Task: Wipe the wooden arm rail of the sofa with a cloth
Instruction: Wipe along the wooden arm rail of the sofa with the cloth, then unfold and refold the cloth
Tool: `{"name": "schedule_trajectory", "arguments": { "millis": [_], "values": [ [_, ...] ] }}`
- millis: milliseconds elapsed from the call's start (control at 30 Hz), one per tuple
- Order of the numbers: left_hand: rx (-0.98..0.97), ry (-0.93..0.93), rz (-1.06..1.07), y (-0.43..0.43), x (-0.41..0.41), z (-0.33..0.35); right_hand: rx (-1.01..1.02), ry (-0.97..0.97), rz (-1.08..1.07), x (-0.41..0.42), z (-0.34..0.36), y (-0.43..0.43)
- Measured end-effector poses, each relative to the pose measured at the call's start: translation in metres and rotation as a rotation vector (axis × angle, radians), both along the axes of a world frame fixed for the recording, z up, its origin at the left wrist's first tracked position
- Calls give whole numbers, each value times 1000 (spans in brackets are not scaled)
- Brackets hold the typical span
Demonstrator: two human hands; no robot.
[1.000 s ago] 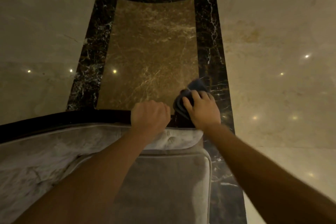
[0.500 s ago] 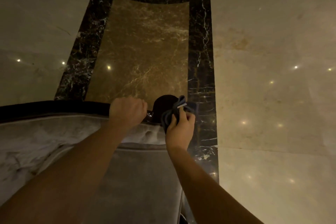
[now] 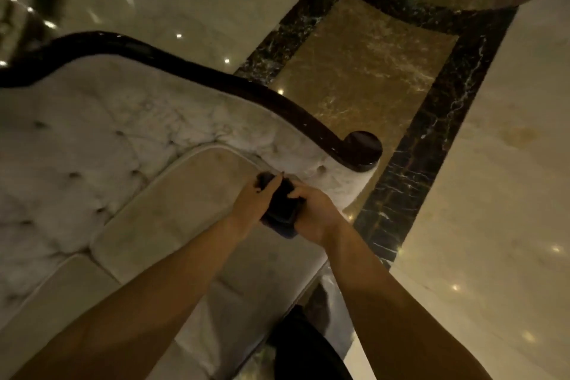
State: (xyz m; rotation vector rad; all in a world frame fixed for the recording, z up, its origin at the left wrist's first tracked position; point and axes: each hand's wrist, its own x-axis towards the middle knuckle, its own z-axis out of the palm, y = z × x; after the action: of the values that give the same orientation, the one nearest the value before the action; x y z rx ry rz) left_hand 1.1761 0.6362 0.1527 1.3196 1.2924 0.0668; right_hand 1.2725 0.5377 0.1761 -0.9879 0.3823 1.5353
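Cloth (image 3: 279, 207) dark, pinched between both hands' fingers (image 3: 297, 193) above seat cushion (image 3: 172, 213); wooden arm rail (image 3: 277, 108) beyond, untouched.

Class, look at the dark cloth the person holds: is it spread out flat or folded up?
Folded. The cloth forms a compact pad with stacked edges, held between the left hand and right hand above the seat cushion.

Dim, warm yellow light all round; the polished floor (image 3: 493, 163) throws back pinpoint glints of ceiling lamps (brightest at upper right of the frame). Edges bend and smear, upper left blurred, detail soft and grainy throughout.
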Motion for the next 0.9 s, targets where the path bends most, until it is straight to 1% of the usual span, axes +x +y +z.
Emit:
{"name": "schedule_trajectory", "arguments": {
  "millis": [33,67,100,167,233,267,333,500,567,667,733,767,900],
  "values": [
    [-114,15,-11,-1,-9,4,25,46,19,-4,-2,-1],
    [-177,19,17,-3,-29,9,24,35,71,-16,2,0],
    [-199,-12,76,-9,-57,16,48,-11,145,-33,9,0],
    [-276,-161,213,-27,-113,26,175,-133,328,-69,17,-4],
    [-328,-344,355,-61,-176,39,273,-157,530,-113,23,-13],
    [-321,-404,425,-79,-206,43,294,-151,611,-132,24,-18],
    [-276,-446,555,-121,-261,53,318,-170,759,-174,30,-35],
    [-136,-485,850,-269,-384,84,429,-244,1166,-295,54,-111],
    [-59,-527,1030,-336,-428,96,472,-213,1274,-346,64,-150],
    [32,-582,1265,-412,-476,110,439,-232,1354,-404,74,-190],
    [94,-523,1402,-455,-505,120,391,-247,1426,-446,80,-208],
    [120,-458,1445,-471,-516,125,379,-256,1462,-464,81,-214],
    [171,-91,1609,-528,-556,128,407,-287,1653,-542,83,-245]
  ]
}}
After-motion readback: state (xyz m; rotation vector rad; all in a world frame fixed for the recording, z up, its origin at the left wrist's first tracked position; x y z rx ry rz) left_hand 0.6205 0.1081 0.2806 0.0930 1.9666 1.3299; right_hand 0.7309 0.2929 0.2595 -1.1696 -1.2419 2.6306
